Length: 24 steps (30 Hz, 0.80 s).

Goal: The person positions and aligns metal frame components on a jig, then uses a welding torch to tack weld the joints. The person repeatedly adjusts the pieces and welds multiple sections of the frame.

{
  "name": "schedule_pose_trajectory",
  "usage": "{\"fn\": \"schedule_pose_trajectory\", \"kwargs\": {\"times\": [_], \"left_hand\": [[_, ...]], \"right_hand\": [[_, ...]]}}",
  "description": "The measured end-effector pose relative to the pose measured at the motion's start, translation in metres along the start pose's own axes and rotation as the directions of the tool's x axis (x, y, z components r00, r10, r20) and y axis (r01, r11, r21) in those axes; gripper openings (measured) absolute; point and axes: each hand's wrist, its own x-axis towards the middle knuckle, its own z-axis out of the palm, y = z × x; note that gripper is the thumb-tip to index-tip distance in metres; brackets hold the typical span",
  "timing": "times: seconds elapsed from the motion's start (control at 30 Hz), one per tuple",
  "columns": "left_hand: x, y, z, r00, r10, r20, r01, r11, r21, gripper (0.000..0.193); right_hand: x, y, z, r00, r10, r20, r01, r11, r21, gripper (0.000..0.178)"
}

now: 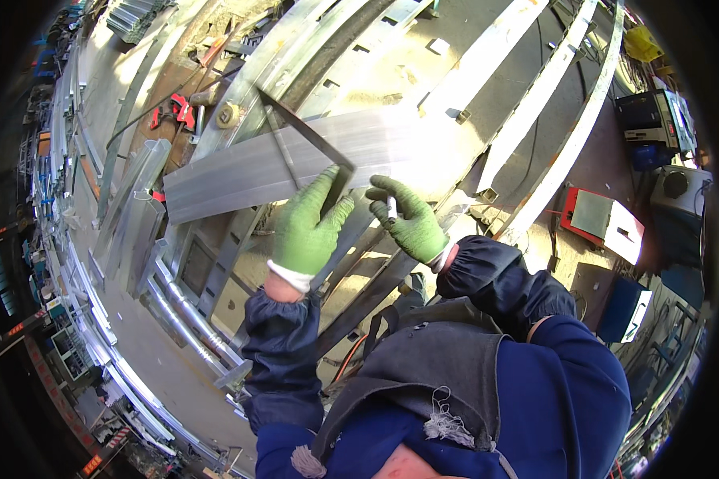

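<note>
In a green glove, my left hand (pixel 310 227) grips a dark L-shaped metal square (pixel 307 132) near its corner. The long blade of the square slants up and left across a wide silvery metal strip (pixel 224 180), while its short leg passes between my thumb and fingers. Just to the right, my gloved right hand (pixel 414 222) is closed on a short white stick (pixel 391 209); I cannot tell whether it is chalk or a marker. My right fingertips come close to the strip's lower edge, where bright glare washes out its right end.
Long metal beams (pixel 475 60) run under and beyond the strip. A red clamp (pixel 182 112) and a round wooden piece (pixel 228 116) lie at the upper left. Shiny tubes (pixel 185 313) sit at lower left. A red-and-white machine (pixel 603 223) stands on the right.
</note>
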Motion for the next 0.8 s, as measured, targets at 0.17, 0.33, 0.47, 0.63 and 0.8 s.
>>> {"fn": "schedule_pose_trajectory", "kwargs": {"times": [0.17, 0.33, 0.47, 0.63, 0.8], "left_hand": [[0.033, -0.051, -0.001, 0.941, 0.224, 0.252, -0.319, 0.833, 0.451, 0.043], [0.036, -0.087, 0.022, 0.879, 0.289, 0.380, -0.470, 0.665, 0.580, 0.036], [0.037, -0.086, 0.029, 0.888, 0.208, 0.409, -0.439, 0.645, 0.625, 0.038], [0.029, -0.093, 0.028, 0.875, 0.290, 0.389, -0.480, 0.629, 0.612, 0.041], [0.025, -0.090, 0.032, 0.857, 0.364, 0.366, -0.515, 0.638, 0.572, 0.040]], "right_hand": [[0.005, 0.003, -0.043, 0.977, -0.183, -0.112, 0.159, 0.968, -0.195, 0.050], [0.012, 0.003, -0.087, 0.918, -0.385, -0.097, 0.284, 0.806, -0.519, 0.047], [0.012, 0.008, -0.096, 0.900, -0.424, -0.102, 0.286, 0.749, -0.597, 0.047], [0.011, 0.013, -0.095, 0.887, -0.457, -0.073, 0.312, 0.707, -0.634, 0.050], [0.018, 0.011, -0.093, 0.785, -0.619, -0.007, 0.444, 0.571, -0.690, 0.046]]}}
